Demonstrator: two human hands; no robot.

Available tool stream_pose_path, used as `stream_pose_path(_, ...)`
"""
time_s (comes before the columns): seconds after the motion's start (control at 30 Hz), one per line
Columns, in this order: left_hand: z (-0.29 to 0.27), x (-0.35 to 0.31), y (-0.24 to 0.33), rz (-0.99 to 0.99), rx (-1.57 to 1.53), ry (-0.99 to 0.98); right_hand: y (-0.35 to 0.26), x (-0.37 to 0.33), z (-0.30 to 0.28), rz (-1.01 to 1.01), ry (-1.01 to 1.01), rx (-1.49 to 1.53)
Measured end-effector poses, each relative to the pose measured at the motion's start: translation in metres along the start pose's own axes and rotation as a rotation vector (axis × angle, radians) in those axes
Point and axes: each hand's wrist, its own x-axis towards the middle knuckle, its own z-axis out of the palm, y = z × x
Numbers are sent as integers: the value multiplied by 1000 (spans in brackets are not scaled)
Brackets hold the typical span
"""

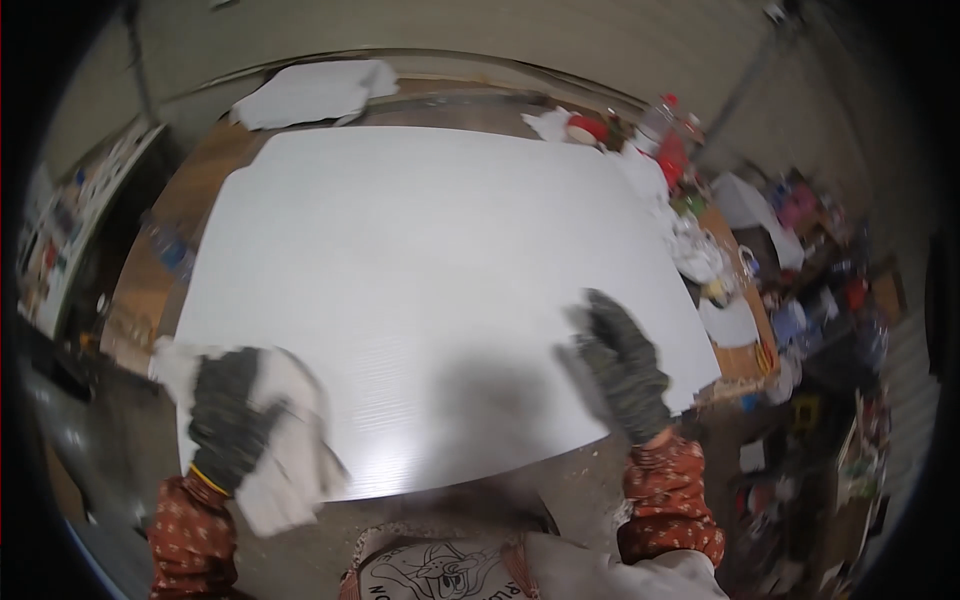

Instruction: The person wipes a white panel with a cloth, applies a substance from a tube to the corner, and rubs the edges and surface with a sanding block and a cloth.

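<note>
A: What can be seen ahead of the left grip [230,415]?
B: A clear plastic bottle [172,250] is seen slightly leftward; a rumpled white sheet [305,95] is laid much farther ahead.
A: And farther left?
B: A cluttered shelf [92,225] is glimpsed, blurred.
A: And well right of that grip?
B: Crumpled white plastic [697,250] is strewn; beyond it, blurred clutter [815,315] is heaped.

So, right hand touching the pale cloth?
Apart. The head view shows bare white panel between the right hand and the pale cloth, which lies under the left hand.
</note>
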Motion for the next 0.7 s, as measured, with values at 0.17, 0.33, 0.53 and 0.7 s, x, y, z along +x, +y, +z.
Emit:
stream_pose_path(0.17,38,115,-17,-679,98,-25,50,-54,-209,73,626,-98)
stream_pose_path(0.33,81,276,153,345,-164,133,115,-64,-367,109,847,-183)
stream_pose_path(0.53,132,410,414,427,16,54,196,1,-470,301,549,-621)
stream_pose_path(0.7,87,399,565,507,-237,-79,262,80,-527,215,249,-906)
